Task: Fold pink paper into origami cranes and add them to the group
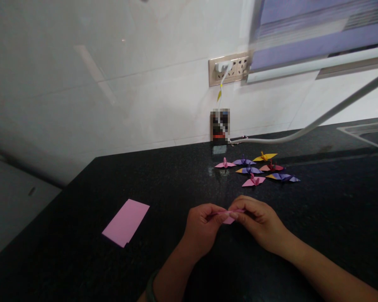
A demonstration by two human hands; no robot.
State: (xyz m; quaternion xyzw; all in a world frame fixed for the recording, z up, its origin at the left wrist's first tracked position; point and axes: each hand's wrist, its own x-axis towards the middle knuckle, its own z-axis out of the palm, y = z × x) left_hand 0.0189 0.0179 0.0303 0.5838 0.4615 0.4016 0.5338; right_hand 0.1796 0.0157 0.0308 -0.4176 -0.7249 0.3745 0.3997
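A small folded piece of pink paper (228, 219) is pinched between both hands above the dark countertop. My left hand (204, 228) grips its left side between thumb and fingers. On the right side, my right hand (261, 220) holds it the same way, and the two thumbs nearly meet at the middle. Fingers cover most of the paper, so its full shape is hidden. Beyond the hands stand several folded paper cranes, among them a pink crane (253, 180), a yellow crane (264, 157) and a purple crane (283, 177).
A stack of pink paper sheets (126, 223) lies on the black countertop (164, 180) to the left. Against the tiled wall stands a small blurred-out box (219, 126). Above it, a white plug (223, 66) sits in the wall socket (211, 72). A grey hose (321, 116) slants down from the right.
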